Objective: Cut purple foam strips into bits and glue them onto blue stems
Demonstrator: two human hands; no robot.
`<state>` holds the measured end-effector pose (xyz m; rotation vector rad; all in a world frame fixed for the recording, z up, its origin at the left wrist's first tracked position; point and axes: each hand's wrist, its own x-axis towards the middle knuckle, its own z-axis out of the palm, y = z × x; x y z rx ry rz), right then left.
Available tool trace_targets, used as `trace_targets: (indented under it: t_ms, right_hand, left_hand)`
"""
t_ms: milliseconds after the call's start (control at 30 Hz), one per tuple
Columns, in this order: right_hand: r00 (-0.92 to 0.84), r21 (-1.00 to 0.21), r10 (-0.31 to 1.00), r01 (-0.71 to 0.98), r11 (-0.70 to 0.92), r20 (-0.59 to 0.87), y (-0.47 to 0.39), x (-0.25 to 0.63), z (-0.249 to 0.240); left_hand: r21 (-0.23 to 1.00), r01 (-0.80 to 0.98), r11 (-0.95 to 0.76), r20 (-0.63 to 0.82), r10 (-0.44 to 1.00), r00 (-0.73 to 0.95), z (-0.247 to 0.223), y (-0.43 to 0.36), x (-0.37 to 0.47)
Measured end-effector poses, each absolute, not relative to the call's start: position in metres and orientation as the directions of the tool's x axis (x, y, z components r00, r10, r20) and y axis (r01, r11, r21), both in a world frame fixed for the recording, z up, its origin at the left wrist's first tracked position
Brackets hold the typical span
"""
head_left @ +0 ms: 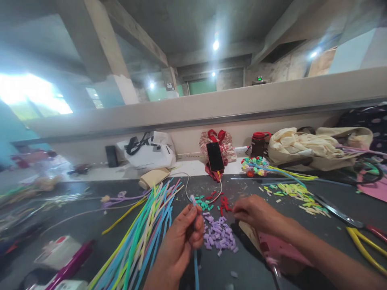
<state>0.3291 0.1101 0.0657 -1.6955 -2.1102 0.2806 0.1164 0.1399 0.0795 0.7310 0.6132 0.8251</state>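
Note:
My left hand (pixel 189 227) is closed around a thin light-blue fuzzy stem (pixel 196 270), like a pipe cleaner, held upright. A pale lilac tip (pixel 192 199) shows above the fingers. My right hand (pixel 252 211) hovers to the right with curled fingertips beside short red pieces (pixel 224 204); whether it holds anything is hidden. Between the hands lies a pile of short lilac pieces (pixel 220 234), with small green pieces (pixel 203 202) behind it. Under my right forearm sits a pink object (pixel 284 251) with a metal tip, partly covered.
Many coloured stems (pixel 148 233) lie in a bundle on the left. Scissors (pixel 341 213) and yellow-handled pliers (pixel 363 245) rest at the right, near yellow cut pieces (pixel 293 191). A phone (pixel 215 156) on a cable leans at the back, between bags and a dark bottle (pixel 258 146).

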Motion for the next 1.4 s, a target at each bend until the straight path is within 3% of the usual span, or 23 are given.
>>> trace_targets:
  t_ms: [200,300,433,600,700,1000,1133,1233,1300,1400]
  right_hand:
    - [-0.35,-0.369,0.921,0.844,0.389,0.171,0.108,0.319,0.047]
    - [-0.344,-0.371,0.926,0.848,0.377,0.155,0.111,0.314,0.035]
    - [-0.298,-0.464,0.939,0.817,0.343,0.169,0.114,0.312,0.037]
    - [-0.213,-0.754,0.96,0.598,0.274,0.18,0.11,0.309,0.055]
    - [-0.165,-0.818,0.978,0.54,0.2,0.131,0.107,0.305,0.058]
    - [-0.21,-0.795,0.964,0.552,0.252,0.16,0.107,0.3,0.05]
    - [-0.217,-0.781,0.967,0.577,0.239,0.136,0.107,0.303,0.05]
    - [-0.222,-0.664,0.966,0.704,0.251,0.129,0.108,0.307,0.048]
    - [-0.242,-0.588,0.96,0.759,0.28,0.144,0.109,0.31,0.046]
    - [-0.288,-0.573,0.942,0.748,0.335,0.175,0.11,0.31,0.046]
  left_hand:
    - [0.841,-0.236,0.487,-0.291,0.774,0.562,0.066,0.139,0.129]
    - [0.855,-0.199,0.479,-0.292,0.762,0.578,0.064,0.137,0.133]
    - [0.877,-0.15,0.456,-0.304,0.77,0.56,0.066,0.135,0.135]
    - [0.913,-0.094,0.398,-0.305,0.816,0.49,0.06,0.135,0.136]
    - [0.941,-0.047,0.336,-0.279,0.845,0.457,0.054,0.137,0.138]
    - [0.989,0.142,0.044,-0.095,0.921,0.377,0.061,0.129,0.142]
    - [0.962,0.035,0.269,-0.257,0.865,0.432,0.057,0.135,0.14]
    - [0.877,-0.123,0.465,-0.344,0.785,0.516,0.058,0.14,0.136]
    - [0.848,-0.171,0.501,-0.342,0.765,0.546,0.06,0.142,0.133]
    - [0.846,-0.182,0.502,-0.331,0.76,0.56,0.06,0.143,0.132]
